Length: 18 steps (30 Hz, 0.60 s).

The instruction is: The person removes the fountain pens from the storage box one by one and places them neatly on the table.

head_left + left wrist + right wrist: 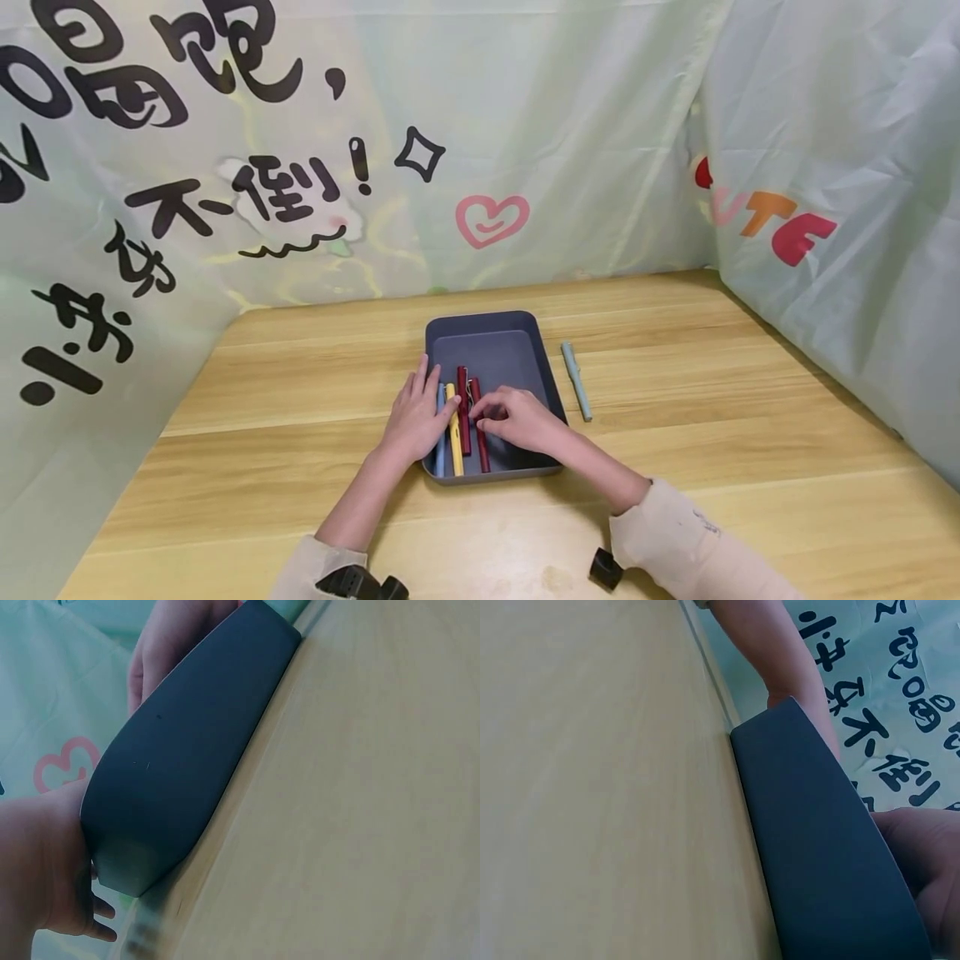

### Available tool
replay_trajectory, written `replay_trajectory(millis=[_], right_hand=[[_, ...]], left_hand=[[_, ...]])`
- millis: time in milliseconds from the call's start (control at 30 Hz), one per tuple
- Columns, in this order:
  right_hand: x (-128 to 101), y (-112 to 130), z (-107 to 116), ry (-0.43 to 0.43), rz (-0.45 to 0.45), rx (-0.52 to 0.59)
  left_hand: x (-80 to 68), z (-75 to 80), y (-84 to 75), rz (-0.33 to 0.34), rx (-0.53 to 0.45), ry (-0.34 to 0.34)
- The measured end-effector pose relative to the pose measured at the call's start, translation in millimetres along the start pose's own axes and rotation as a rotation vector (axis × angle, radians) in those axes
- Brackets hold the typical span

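A dark blue-grey tray (491, 333) sits mid-table and holds a blue pen (440, 454), a yellow pen (455, 446) and two dark red pens (463, 392). My left hand (429, 393) lies flat over the tray's left rim, its straight fingers resting on the blue and yellow pens. Curled fingers of my right hand (480, 414) pinch the right-hand dark red pen (482, 454) near its middle. The wrist views show only the tray's outer wall (187, 765) (817, 847), with the left hand (45, 862) and the right hand (922, 855) at its edges.
A light teal pen (577, 381) lies on the wooden table (712, 417) just right of the tray. Pale printed curtains (525, 125) close in the back and both sides. The far half of the tray holds nothing.
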State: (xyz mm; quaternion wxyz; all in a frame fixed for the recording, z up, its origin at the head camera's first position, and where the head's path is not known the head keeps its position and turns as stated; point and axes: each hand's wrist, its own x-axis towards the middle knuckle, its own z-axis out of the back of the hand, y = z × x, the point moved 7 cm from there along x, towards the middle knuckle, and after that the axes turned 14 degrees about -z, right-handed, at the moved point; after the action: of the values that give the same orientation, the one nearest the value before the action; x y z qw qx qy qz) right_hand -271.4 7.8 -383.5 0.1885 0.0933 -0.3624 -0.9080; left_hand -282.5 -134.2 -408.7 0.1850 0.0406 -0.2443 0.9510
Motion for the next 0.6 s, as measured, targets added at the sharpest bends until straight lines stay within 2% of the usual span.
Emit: replay_trajectory(millis=[300,600], right_hand=[[1,-7,-9,0.067,-0.030,0.008],[4,-10,-11,0.084,-0.018,0.011]], left_hand=[[-0.1,-2.0,0.2,-0.006,-0.005,0.001],[0.6,-0.6,-0.2,-0.009,-0.012,0.000]])
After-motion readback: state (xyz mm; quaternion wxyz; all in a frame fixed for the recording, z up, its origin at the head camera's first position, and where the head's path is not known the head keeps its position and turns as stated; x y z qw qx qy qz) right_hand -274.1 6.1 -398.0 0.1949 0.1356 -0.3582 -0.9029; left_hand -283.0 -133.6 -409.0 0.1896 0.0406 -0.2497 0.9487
